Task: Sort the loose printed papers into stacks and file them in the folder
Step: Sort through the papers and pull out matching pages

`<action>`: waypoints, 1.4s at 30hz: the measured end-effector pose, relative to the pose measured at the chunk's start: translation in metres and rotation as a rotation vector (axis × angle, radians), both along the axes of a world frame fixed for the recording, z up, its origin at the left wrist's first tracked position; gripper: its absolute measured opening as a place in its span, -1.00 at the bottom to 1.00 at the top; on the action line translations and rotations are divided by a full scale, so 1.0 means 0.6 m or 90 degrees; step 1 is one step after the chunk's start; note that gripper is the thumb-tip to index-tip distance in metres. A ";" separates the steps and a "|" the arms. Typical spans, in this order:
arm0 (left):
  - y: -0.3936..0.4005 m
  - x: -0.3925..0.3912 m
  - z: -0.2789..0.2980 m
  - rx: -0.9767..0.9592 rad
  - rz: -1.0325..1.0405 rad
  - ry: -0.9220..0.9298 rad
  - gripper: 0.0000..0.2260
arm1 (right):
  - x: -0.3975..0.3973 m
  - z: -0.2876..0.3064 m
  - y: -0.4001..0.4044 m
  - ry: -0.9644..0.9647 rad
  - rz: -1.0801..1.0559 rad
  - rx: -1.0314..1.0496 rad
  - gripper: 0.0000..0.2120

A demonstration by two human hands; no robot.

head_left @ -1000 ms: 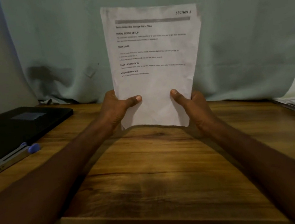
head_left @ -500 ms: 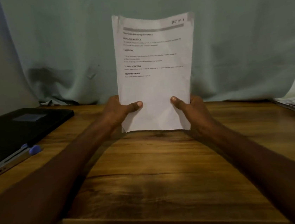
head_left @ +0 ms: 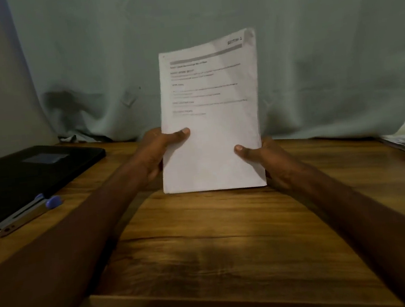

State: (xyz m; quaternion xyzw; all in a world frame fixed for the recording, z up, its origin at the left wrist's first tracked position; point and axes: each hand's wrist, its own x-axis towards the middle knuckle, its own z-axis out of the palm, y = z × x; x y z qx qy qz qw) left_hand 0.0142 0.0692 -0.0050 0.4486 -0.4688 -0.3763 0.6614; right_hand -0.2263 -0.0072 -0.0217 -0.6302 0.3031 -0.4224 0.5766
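Head-camera footage showed me the white printed sheaf of papers (head_left: 213, 137) had dropped since a second earlier, its bottom edge now touching or nearly touching the brown wooden tabletop (head_left: 221, 239) at twelve o'clock. My left hand (head_left: 157, 151) and right hand (head_left: 263, 157) pinched its sides, thumbs in front. I judged this squaring-up; the black flat folder (head_left: 22, 179) waited at ten o'clock, unopened.
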 end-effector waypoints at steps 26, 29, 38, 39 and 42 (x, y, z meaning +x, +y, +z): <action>0.008 -0.004 -0.005 0.113 -0.105 -0.108 -0.65 | -0.030 0.026 -0.020 -0.084 -0.195 -0.018 -0.75; -0.002 0.012 -0.001 0.077 0.034 -0.125 -0.64 | -0.017 0.023 0.003 -0.050 -0.127 -0.027 -0.75; -0.007 0.026 -0.004 0.121 0.099 -0.055 -0.52 | -0.005 0.013 0.012 -0.035 -0.107 -0.036 -0.75; -0.005 0.025 -0.003 0.140 0.093 -0.054 -0.46 | -0.005 0.014 0.013 -0.044 -0.110 -0.029 -0.76; -0.006 0.024 -0.007 0.161 0.101 -0.048 -0.61 | -0.007 0.012 0.009 -0.051 -0.115 -0.010 -0.78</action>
